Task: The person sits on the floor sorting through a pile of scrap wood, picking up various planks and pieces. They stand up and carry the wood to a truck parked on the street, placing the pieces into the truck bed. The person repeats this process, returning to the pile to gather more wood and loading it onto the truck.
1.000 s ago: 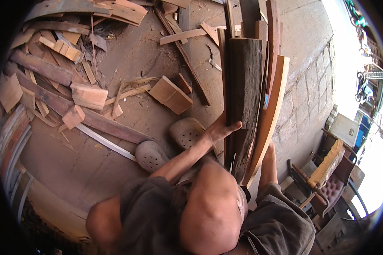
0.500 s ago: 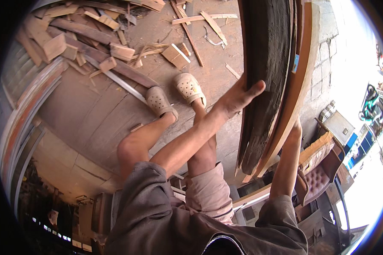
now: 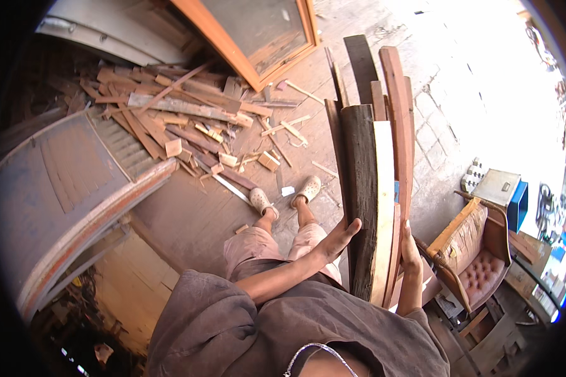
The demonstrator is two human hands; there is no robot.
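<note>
Timber bundle rises before a worker's torso, right of the legs | left hand grasps its left side, thumb showing, other fingers hidden | right hand clasps its right side, fingers extended | scrap-wood pile lies beyond perforated clogs; button-tufted armchair stands at right

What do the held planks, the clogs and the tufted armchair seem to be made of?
Held planks: wood, mostly bare-looking, from the streaky grain and the rough, dark face of one.
Clogs: probably matte moulded foam or rubber, judging by their holed, one-piece shape.
Tufted armchair: smooth brownish-pink leather or vinyl, perhaps, given the buttoned dimples.
</note>
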